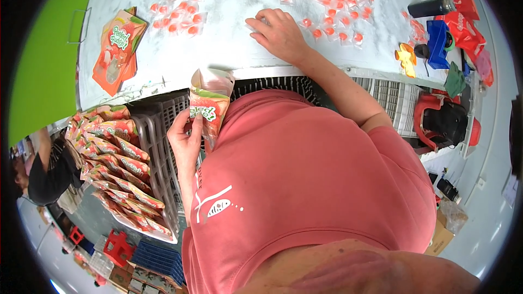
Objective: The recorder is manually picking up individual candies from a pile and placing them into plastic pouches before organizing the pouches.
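In my left hand (187, 133) is an open-topped red and green printed pouch (210, 98), held upright at the table's front edge with its mouth gaping. My right hand (280, 35) is over the white table (229, 49), its fingers bent inward. Something pale shows between the thumb and fingers, too small to make out. Beyond and to the right of that hand spreads a large scatter of individually wrapped red candies (329, 13). A smaller group of wrapped candies (182, 13) lies to the left.
A stack of flat pouches (119, 49) lies at the table's left. Below it, a crate holds rows of filled pouches (122, 169). On the right are a black bottle (430, 7), a blue bin (437, 43) and a yellow item (406, 59). Another person (49, 177) is at far left.
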Tool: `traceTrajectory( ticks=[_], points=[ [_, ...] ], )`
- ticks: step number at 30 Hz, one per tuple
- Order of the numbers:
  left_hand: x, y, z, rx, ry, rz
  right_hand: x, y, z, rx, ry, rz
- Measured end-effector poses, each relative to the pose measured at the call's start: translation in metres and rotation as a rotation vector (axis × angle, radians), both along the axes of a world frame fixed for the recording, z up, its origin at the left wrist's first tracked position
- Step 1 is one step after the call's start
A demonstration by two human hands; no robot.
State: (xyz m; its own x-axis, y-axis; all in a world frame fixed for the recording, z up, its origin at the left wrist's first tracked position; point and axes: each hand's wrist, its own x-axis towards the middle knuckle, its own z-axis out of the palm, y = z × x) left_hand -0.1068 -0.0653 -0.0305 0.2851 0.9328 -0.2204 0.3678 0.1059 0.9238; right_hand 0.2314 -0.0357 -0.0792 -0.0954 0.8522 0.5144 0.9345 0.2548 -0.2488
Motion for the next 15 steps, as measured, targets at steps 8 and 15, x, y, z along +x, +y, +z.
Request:
traceTrajectory(
  ticks=[8,15],
  points=[
    [0.0003,0.0005,0.0019,0.048,0.011,-0.039,0.0000,-0.0004,0.0008,0.007,0.002,0.000],
    [0.0013,0.0012,0.0039,0.039,0.007,-0.037,0.0003,0.0004,-0.0002,0.014,0.008,0.001]
  ],
)
